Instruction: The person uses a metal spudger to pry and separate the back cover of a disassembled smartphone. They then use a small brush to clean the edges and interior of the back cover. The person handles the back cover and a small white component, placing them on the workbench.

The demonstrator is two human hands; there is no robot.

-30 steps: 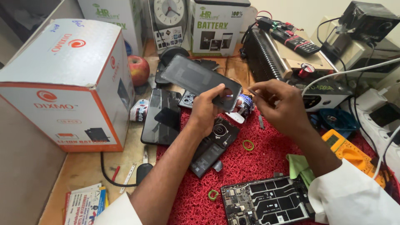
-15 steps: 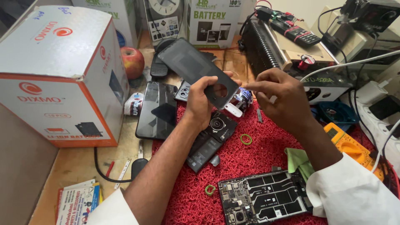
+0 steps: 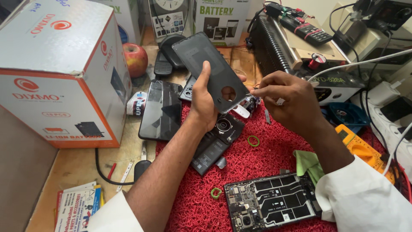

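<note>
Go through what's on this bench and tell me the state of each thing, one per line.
Phone back cover: lifted, tilted, held in left hand.
Right hand: fingers pinched at the cover's edge.
Opened phone: flat on red mat, insides exposed.
Black phone: flat, screen dark.
Apple: whole.
Cardboard box: closed.

The dark grey plastic phone back cover (image 3: 210, 71) looked matt and smooth; the red looped-fibre work mat (image 3: 257, 167) looked rough; the black glass phone screen (image 3: 161, 109) was glossy.
</note>
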